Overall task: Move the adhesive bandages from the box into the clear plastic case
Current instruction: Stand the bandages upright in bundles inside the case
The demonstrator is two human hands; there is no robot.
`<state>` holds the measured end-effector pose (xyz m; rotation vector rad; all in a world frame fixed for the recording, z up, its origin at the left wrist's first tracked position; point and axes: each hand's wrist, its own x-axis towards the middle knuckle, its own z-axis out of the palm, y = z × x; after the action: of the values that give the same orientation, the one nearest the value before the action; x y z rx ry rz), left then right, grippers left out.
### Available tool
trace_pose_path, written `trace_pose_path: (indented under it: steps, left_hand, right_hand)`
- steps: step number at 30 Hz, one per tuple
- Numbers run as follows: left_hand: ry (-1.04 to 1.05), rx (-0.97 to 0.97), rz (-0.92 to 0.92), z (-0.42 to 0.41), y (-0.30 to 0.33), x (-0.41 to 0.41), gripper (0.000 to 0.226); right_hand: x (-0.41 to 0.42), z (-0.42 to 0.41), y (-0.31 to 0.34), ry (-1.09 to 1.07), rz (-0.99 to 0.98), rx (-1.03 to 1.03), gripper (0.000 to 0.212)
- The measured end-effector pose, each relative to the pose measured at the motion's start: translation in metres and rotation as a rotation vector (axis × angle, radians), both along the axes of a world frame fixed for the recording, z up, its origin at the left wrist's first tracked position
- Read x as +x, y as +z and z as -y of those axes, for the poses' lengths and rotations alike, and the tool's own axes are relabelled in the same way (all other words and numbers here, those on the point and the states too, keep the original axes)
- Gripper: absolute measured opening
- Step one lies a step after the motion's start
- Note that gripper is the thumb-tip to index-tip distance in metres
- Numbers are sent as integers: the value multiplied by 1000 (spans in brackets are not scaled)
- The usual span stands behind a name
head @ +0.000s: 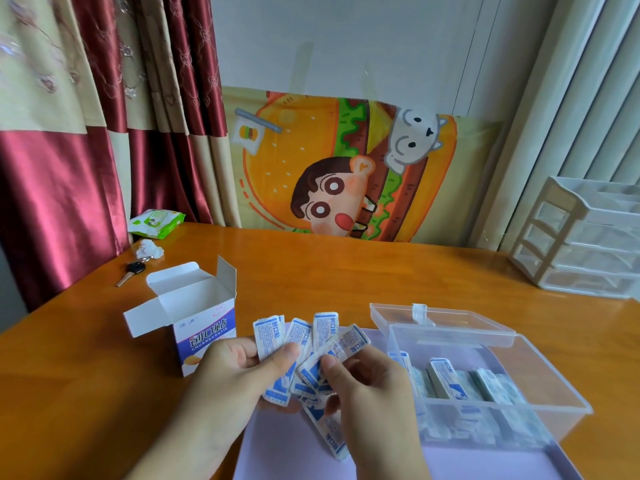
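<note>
Together, we hold a fanned bunch of wrapped adhesive bandages (pixel 304 355) above a lilac mat (pixel 291 448): our left hand (pixel 239 368) grips the fan with its thumb pressed across the wrappers, while our right hand (pixel 367 386) pinches one wrapper at the fan's right side. Left of the hands the bandage box (pixel 194 320) stands on the wooden table (pixel 346 271), its flaps open. To the right sits the clear plastic case (pixel 485 386), lid back, more bandages already inside.

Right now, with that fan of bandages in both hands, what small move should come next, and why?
Probably carry the bandages, held by the left hand and right hand, rightward and drop them into the clear case: its lid stands open and other bandages already lie inside.
</note>
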<state>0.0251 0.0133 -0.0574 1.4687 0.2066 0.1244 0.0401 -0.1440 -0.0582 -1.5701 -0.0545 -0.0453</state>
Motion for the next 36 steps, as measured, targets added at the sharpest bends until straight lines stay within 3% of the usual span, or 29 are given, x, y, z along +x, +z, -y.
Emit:
trace_pose_path:
  steps: [5,12,17,20,29,36]
  left_hand:
    - [54,18,32,-1,1,0,12]
    - [8,25,27,1,2,-1,28]
    - [-66,-29,-8,2,3,-1,37]
    - [-72,-63,-17,3,4,-2,36]
    - [46,80,6,2,4,-3,16]
    - [-5,56,-35,-1,4,-1,25]
  right_hand:
    - [1,2,-2,-43,21,39,24]
    - [-1,-5,-3,90,104,-45,27]
    - [2,-2,-5,53,75,-16,24]
    - [2,-2,-6,36,53,27,25]
    - [2,-1,-6,60,79,46,26]
    - [4,-5,-12,20,129,-53,16]
